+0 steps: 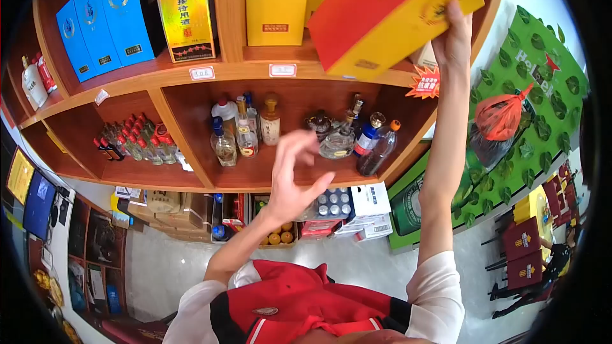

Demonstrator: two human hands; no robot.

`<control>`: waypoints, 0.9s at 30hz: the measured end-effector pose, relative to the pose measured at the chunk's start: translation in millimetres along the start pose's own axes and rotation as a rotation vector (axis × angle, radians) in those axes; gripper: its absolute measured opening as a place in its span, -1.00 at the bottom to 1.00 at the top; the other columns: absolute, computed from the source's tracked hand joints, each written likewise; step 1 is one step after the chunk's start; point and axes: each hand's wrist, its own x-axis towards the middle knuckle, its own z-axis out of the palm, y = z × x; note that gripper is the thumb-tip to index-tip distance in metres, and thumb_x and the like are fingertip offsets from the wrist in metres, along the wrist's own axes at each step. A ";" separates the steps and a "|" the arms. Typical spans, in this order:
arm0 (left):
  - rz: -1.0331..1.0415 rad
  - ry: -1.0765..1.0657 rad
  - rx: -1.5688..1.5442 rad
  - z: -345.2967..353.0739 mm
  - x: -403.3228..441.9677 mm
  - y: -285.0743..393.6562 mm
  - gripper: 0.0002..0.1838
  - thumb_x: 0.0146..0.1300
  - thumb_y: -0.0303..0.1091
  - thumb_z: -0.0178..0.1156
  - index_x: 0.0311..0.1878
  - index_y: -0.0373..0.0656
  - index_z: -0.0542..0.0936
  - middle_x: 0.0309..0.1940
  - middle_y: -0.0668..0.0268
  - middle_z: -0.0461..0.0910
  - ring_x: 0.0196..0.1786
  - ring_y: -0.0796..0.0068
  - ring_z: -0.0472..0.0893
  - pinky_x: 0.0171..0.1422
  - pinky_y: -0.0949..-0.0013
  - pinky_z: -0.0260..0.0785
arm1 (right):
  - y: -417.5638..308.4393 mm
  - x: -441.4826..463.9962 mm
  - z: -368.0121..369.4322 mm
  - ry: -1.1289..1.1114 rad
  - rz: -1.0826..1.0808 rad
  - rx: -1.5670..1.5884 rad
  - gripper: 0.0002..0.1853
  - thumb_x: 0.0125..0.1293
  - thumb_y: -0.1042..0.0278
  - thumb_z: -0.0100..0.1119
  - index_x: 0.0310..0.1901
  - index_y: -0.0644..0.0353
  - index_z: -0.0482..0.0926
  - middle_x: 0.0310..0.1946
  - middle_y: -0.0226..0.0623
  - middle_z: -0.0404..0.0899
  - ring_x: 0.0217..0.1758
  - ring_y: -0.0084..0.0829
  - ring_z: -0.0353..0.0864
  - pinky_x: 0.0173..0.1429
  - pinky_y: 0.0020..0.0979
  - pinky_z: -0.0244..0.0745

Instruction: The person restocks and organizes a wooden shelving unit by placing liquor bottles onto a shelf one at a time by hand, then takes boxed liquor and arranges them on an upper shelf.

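Note:
Up at the right, my right hand (455, 37) grips the end of a red and yellow liquor box (389, 16), thumb on its yellow face. The box is tilted in front of the upper shelf. My left hand (294, 178) is raised before the lower compartment, empty, with fingers apart and slightly curled. Behind it stand several liquor bottles, among them a clear decanter-shaped bottle (338, 142) and a tan-labelled bottle (270, 121). Left of the held box, a yellow box (277, 6) stands upright on the shelf.
Blue boxes (115, 22) and a gold box (185, 13) fill the upper left shelf. Small red-capped bottles (143, 140) sit lower left. Cartons and canned drinks (333, 204) are on the floor below. A red plastic bag (500, 118) hangs by the leafy green panel (535, 51).

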 end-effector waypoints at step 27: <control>-0.929 0.297 -1.336 5.2 -105.0 33.7 -0.21 0.50 0.37 -0.06 0.58 0.04 0.33 0.46 0.30 0.48 0.48 0.22 0.49 0.52 -0.04 0.33 | -57.4 -224.6 108.3 0.041 0.492 -0.517 0.03 0.50 -0.62 -0.23 0.56 0.25 0.37 0.39 -0.08 0.50 0.33 -0.31 0.58 0.24 -0.35 0.53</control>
